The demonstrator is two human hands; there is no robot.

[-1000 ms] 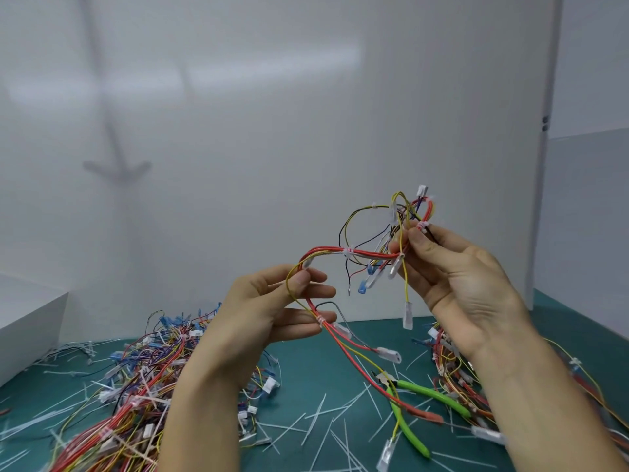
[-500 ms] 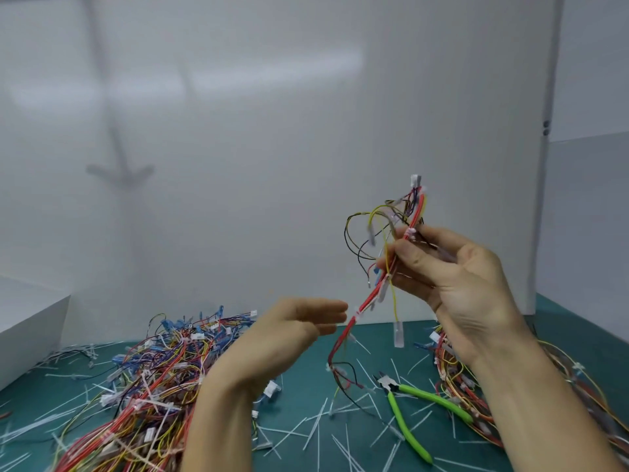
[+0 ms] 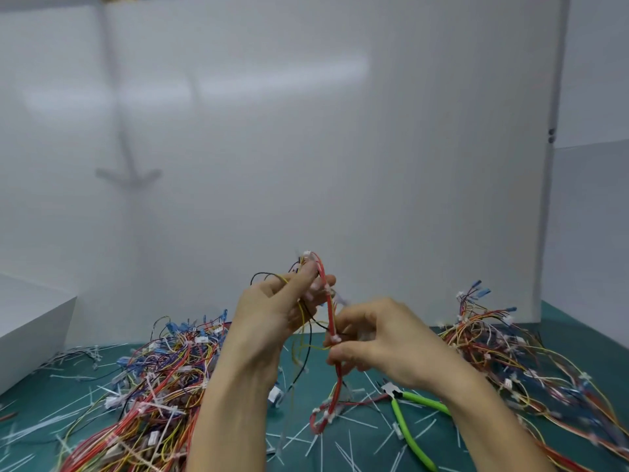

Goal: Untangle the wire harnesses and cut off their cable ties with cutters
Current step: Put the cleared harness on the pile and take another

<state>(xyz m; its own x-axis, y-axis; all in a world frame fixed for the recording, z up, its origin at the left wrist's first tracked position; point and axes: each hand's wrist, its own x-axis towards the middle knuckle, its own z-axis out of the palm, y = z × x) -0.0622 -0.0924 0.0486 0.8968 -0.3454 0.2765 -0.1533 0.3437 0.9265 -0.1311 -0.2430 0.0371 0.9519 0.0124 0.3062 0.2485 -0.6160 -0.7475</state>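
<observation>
Above the green mat (image 3: pixel 571 332), in front of the white wall, the person holds one harness (image 3: pixel 328 311) up between both hands, and the hold has just been swapped. A moment ago the right hand (image 3: pixel 388 338) had the bunched top end and the left hand (image 3: pixel 272 311) had let go and hung open. Now the left hand has taken over that top end, and the right hand has slid down the red strand to a lower spot. Both hands have also come down closer to the mat. I read this as the harness being pulled out straight so its ties can be found. That makes it untangling still, not cutting.

The left hand's thumb and fingers (image 3: pixel 306 277) are closed tight on the cluster of thin wires and the small white plug at the top. The right hand's fingers (image 3: pixel 340 352) are curled in and pinch the red strand. What looks like a white tie sits right at that pinch, though the blur makes it hard to be sure. Below the right hand the strand hangs loose and loops down to the mat.

The green-handled cutters (image 3: pixel 418 401) lie on the mat, partly under the right forearm, with no hand on them. Snipped ties (image 3: pixel 360 425) lie scattered about, and heaps of wire sit to the left (image 3: pixel 153 386) and to the right (image 3: pixel 510 352).
</observation>
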